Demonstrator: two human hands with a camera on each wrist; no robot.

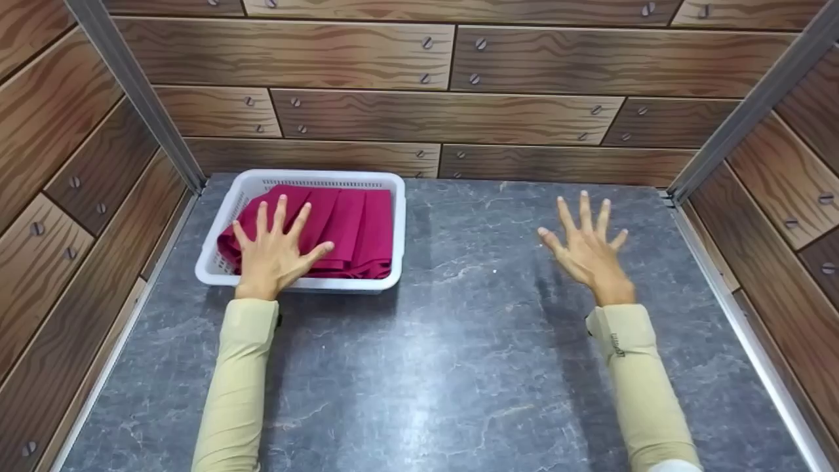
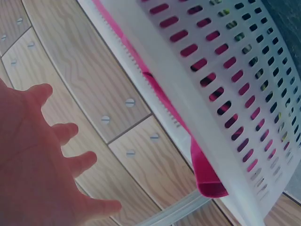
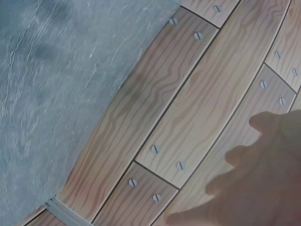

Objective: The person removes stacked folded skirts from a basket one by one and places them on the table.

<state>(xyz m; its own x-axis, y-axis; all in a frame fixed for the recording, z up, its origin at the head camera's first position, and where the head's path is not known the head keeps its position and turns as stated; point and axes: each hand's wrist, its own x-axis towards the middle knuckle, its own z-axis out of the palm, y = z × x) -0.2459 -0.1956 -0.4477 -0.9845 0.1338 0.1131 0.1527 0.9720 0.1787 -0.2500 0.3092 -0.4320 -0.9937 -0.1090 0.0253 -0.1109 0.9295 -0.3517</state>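
Folded magenta cloths lie in a white plastic basket at the back left of the table. In the head view my left hand is spread over the basket's front left part, holding nothing. The left wrist view shows that hand apart from the slotted basket wall, with a bit of magenta cloth at the rim. Over the right side of the table my right hand is held up with fingers spread and nothing in it. The same hand appears blurred in the right wrist view.
The grey marbled table top is bounded by wood-patterned panels at the back, on the left and on the right. Metal posts stand at the back left corner and back right corner.
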